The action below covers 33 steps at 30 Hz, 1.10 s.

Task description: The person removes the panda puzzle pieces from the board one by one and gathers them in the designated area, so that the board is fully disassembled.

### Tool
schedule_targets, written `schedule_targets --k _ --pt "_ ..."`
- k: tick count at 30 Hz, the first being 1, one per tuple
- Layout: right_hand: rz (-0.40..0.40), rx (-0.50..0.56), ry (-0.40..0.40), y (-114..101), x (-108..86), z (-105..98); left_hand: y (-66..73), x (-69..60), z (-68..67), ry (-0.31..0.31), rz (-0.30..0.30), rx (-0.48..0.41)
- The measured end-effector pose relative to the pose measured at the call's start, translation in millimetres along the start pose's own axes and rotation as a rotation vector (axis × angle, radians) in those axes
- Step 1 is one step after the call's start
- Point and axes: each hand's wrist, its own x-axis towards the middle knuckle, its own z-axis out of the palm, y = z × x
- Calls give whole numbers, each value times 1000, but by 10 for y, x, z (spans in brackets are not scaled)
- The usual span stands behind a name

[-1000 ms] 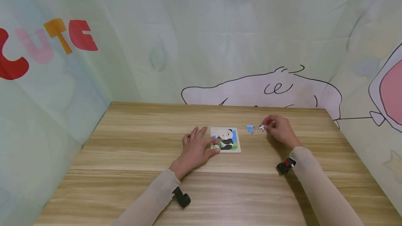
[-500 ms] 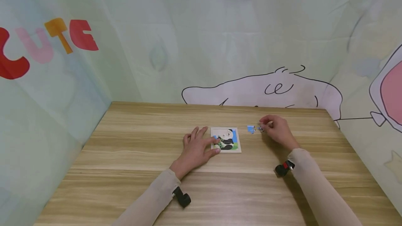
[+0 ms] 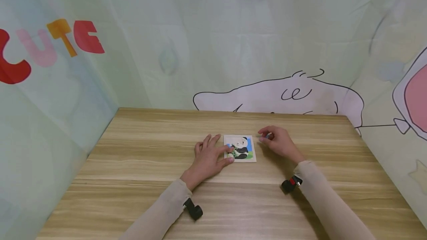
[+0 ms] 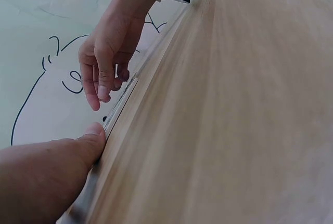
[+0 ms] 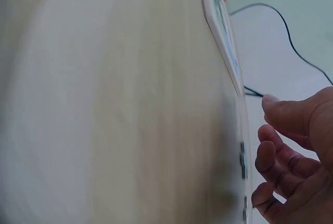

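A square panda puzzle board (image 3: pixel 246 155) lies flat on the table, a pale area showing at its upper left. My left hand (image 3: pixel 208 160) rests on its left side, thumb and forefinger touching the board and the other fingers spread. Just right of the board, my right hand (image 3: pixel 280 143) hovers with fingers loosely bent; a bit of blue puzzle piece (image 3: pixel 268 135) shows between them. In the right wrist view, two small pieces (image 5: pixel 243 160) (image 5: pixel 245 208) lie on the table beside the right hand (image 5: pixel 299 151), with a gap between thumb and fingers. Their pictures are mostly hidden.
The wooden table (image 3: pixel 150 151) ends at a printed cloth wall (image 3: pixel 143 58) behind and at both sides. Black wrist cameras (image 3: pixel 194 210) (image 3: pixel 289 185) sit at the sleeve cuffs, low over the table.
My right hand has moved left from the black-and-white piece, which its fingers were touching, to over the blue piece. My left hand and the board have stayed in place.
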Motion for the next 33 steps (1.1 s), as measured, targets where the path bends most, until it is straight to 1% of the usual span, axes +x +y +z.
schedule_targets --k 7,10,14,18,23,28,33 --pt "-69 -29 -90 -156 6 106 1 -12 -15 1 -9 10" --pt "-77 -35 -130 -199 19 132 -1 -15 -18 -2 -11 15" --pt "-98 -117 -167 -224 40 161 3 -9 -17 -1 -5 19" --pt "-108 -185 -175 -240 52 175 9 -5 -20 -2 0 15" --pt "-122 -189 -173 -279 66 166 15 -4 -32 -3 1 16" --pt "-142 -240 -195 -319 129 174 13 -3 -29 -4 0 24" --pt "-120 -257 -228 -329 188 178 17 -5 -24 -4 -2 20"
